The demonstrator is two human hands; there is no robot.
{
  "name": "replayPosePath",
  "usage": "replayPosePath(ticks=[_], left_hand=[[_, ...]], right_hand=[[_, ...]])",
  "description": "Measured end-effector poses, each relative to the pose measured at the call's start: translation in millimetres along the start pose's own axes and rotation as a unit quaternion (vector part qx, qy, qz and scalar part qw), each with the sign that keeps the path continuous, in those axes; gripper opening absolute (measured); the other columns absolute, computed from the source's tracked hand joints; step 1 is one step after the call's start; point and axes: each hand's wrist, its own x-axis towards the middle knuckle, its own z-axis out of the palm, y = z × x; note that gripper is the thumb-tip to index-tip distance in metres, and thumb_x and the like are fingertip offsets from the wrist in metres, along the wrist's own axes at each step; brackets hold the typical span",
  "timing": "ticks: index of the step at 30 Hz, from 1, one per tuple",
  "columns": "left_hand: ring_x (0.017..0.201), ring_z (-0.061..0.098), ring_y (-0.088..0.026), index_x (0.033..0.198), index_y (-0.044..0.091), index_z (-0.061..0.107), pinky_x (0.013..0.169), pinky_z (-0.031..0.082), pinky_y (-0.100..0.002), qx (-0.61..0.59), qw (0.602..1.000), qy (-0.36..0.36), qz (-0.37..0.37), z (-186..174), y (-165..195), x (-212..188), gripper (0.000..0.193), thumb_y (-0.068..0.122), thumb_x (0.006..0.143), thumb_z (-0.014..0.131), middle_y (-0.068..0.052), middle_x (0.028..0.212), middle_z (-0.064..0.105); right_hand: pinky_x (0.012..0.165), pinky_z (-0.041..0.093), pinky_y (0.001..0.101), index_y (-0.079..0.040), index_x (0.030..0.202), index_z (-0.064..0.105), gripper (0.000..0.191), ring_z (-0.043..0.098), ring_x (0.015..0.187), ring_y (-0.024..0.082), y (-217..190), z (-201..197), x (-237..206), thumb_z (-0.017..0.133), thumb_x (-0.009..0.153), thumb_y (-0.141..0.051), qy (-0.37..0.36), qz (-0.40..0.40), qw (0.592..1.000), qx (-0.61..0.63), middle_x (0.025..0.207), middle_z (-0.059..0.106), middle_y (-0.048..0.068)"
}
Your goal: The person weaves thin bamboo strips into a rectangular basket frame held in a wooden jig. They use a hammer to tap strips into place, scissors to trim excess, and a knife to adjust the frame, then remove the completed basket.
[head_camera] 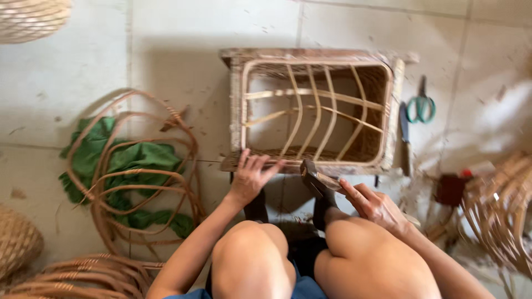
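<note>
Our left hand [250, 178] rests flat, fingers spread, on the near rim of the basket frame [316, 108] on the floor; right hand [374, 205] has its grip around a hammer [315, 176] just beside that rim.

Your rattan basket frame [316, 111]: matt, pale cane ribs, rough woven walls. Hammer [317, 176] under your right hand [377, 207]: dull dark metal head. Green cloth [124, 160]: soft, crumpled. Floor tiles [183, 44]: smooth, dusty.

Pale tiled floor [183, 39] with dark grout lines, scattered chips and dust, soft daylight from upper right, green cloth [133, 158] among rattan hoops [138, 182], teal scissors [421, 105] lying flat.
</note>
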Motion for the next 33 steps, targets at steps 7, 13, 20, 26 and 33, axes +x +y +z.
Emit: replayPosePath(ticks=[7, 13, 20, 26, 33], left_hand=[[0.104, 0.059, -0.029, 0.147, 0.032, 0.059, 0.119, 0.034, -0.059, -0.021, 0.999, -0.006, -0.024, -11.5, 13.0, 5.5, 0.064, 0.002, 0.091, 0.057, -0.008, 0.115, 0.058], [0.102, 0.058, -0.030, 0.145, 0.031, 0.061, 0.118, 0.033, -0.060, -0.035, 0.999, -0.007, -0.029, -16.0, 19.9, 8.8, 0.058, 0.007, 0.091, 0.059, -0.009, 0.113, 0.057], [0.119, 0.060, -0.026, 0.139, 0.026, 0.064, 0.120, 0.029, -0.057, -0.002, 0.998, 0.064, 0.006, -8.2, 31.4, 17.9, 0.042, 0.017, 0.099, 0.068, -0.009, 0.126, 0.059], [0.155, 0.032, -0.025, 0.155, 0.012, 0.054, 0.131, 0.024, -0.043, 0.097, 0.956, 0.053, 0.272, 80.9, 113.4, 128.3, 0.052, 0.017, 0.103, 0.059, -0.006, 0.165, 0.041], [0.152, 0.030, -0.031, 0.145, 0.015, 0.053, 0.128, 0.023, -0.065, -0.022, 0.970, -0.028, 0.239, 113.3, 173.9, 204.7, 0.052, 0.026, 0.094, 0.061, -0.008, 0.154, 0.046]], right_hand=[[0.066, 0.055, 0.0458, -0.005, 0.144, 0.052, 0.055, 0.067, 0.076, 0.038, 3.4, 23.3, -86.7, 0.068, 0.091, -0.008, 0.171, 0.205, 0.964, 0.011, 0.097, 0.066, 0.020], [0.070, 0.055, 0.0446, -0.003, 0.149, 0.051, 0.055, 0.066, 0.078, 0.037, 21.9, 38.6, -112.7, 0.066, 0.096, -0.006, 0.271, 0.281, 0.920, -0.027, 0.101, 0.066, 0.021], [0.071, 0.054, 0.0424, -0.003, 0.153, 0.049, 0.057, 0.066, 0.081, 0.031, 77.9, 25.2, -69.9, 0.066, 0.099, -0.006, 0.308, 0.233, 0.922, -0.035, 0.100, 0.068, 0.020], [0.081, 0.055, 0.0412, -0.001, 0.148, 0.054, 0.042, 0.064, 0.091, 0.022, 100.8, 11.4, -34.0, 0.065, 0.109, -0.013, 0.423, 0.289, 0.858, 0.045, 0.115, 0.072, 0.015], [0.047, 0.039, 0.0265, -0.001, 0.142, 0.051, 0.029, 0.051, 0.060, 0.009, 98.1, 52.0, -47.1, 0.055, 0.114, -0.009, 0.471, 0.401, 0.742, 0.260, 0.086, 0.060, 0.006]])
